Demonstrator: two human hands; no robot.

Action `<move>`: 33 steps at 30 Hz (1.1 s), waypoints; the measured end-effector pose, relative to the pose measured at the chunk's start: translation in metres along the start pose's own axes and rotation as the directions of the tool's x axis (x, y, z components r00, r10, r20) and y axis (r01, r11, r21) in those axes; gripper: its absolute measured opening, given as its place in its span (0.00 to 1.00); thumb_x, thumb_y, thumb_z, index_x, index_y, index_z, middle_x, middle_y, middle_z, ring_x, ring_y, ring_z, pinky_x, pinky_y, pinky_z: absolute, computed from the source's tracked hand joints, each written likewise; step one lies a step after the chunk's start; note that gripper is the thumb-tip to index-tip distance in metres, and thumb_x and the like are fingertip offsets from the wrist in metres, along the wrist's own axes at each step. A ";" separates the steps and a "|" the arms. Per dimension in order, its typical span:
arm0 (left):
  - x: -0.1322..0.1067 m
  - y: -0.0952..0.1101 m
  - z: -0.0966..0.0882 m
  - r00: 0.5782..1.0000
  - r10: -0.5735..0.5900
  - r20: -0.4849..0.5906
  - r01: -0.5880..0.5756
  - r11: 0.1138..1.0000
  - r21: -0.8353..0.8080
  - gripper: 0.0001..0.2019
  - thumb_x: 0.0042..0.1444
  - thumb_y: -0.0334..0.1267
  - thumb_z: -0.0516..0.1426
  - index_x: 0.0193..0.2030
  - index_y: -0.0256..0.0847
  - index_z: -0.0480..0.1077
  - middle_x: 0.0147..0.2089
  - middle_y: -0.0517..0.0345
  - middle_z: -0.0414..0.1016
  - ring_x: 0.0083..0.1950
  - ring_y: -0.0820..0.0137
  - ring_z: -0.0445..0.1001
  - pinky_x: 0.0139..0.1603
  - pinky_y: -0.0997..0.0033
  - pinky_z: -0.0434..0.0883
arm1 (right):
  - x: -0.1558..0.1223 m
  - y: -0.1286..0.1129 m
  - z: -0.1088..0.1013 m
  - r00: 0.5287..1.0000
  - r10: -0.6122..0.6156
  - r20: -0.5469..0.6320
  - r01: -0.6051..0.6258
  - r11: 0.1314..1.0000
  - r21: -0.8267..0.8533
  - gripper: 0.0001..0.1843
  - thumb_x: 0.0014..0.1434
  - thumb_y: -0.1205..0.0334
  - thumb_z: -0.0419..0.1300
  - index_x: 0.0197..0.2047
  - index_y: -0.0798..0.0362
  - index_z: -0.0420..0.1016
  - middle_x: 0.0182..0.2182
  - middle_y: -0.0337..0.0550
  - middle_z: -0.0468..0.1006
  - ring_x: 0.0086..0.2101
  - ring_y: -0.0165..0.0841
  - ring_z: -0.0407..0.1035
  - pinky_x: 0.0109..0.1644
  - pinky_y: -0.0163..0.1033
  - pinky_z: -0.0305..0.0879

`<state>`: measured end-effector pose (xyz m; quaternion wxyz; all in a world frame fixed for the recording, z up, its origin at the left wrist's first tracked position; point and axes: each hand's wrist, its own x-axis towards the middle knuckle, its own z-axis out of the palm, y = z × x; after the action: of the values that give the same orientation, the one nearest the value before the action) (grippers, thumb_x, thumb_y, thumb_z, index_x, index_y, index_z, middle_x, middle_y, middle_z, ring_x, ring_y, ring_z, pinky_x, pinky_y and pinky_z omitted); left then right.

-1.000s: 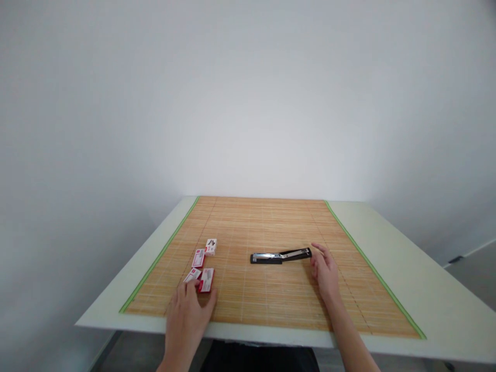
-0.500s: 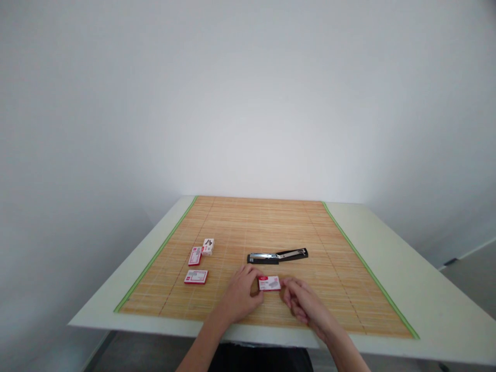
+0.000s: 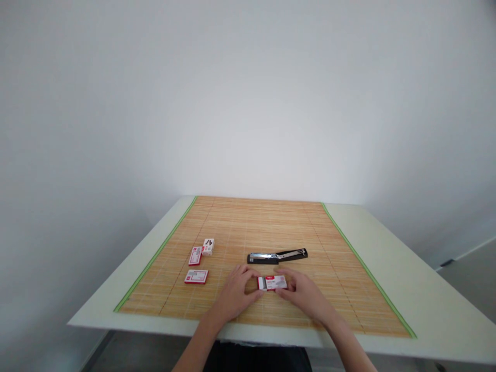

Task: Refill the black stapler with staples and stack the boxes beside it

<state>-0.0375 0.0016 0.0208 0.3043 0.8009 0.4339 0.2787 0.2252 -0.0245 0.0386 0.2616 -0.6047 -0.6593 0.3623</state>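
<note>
A small red-and-white staple box (image 3: 273, 282) is held between both hands just above the bamboo mat (image 3: 263, 227), a little nearer the person than the opened black stapler (image 3: 277, 255). The box is flat and oblong, with a red band along its top edge and a pale face; at its left end a white inner tray shows, pushed slightly out of the sleeve. The left hand (image 3: 234, 294) pinches that left end with thumb and fingers closed on it, and the right hand (image 3: 304, 293) grips the right end the same way.

The printing on the box is too small to read, and no brand can be made out.

To the left of the stapler lie three more staple boxes: one flat box (image 3: 196, 277) nearest the person, and beyond it a pair (image 3: 201, 251) touching each other. The stapler lies open, its metal magazine exposed.
</note>
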 end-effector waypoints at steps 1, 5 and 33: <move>0.000 -0.001 -0.001 1.000 0.000 -0.001 0.000 1.000 0.000 0.15 0.56 0.40 0.65 0.50 0.50 0.74 0.52 0.58 0.73 0.55 0.61 0.70 0.57 0.61 0.67 | 0.001 -0.002 0.000 0.999 -0.033 0.021 0.035 0.997 -0.062 0.22 0.55 0.56 0.67 0.53 0.50 0.78 0.24 0.34 0.71 0.26 0.30 0.64 0.29 0.33 0.51; -0.001 -0.005 -0.005 1.000 -0.005 -0.004 0.005 1.000 0.016 0.15 0.56 0.39 0.65 0.50 0.50 0.74 0.52 0.57 0.73 0.55 0.60 0.71 0.57 0.60 0.67 | -0.001 -0.001 -0.009 0.998 -0.055 0.040 0.061 0.981 -0.187 0.15 0.57 0.57 0.66 0.48 0.47 0.82 0.25 0.34 0.73 0.27 0.30 0.65 0.30 0.34 0.51; -0.001 -0.005 -0.002 0.999 -0.011 -0.045 0.013 0.999 0.044 0.15 0.54 0.40 0.65 0.49 0.50 0.74 0.50 0.56 0.74 0.54 0.58 0.70 0.55 0.59 0.66 | 0.045 -0.067 0.018 0.963 -0.114 0.244 0.241 0.772 -0.588 0.04 0.56 0.62 0.66 0.35 0.47 0.84 0.34 0.45 0.84 0.38 0.39 0.76 0.37 0.36 0.57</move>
<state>-0.0423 0.0031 0.0188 0.2786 0.7984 0.4514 0.2849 0.1645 0.0161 0.0763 0.0188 -0.5530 -0.8175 0.1599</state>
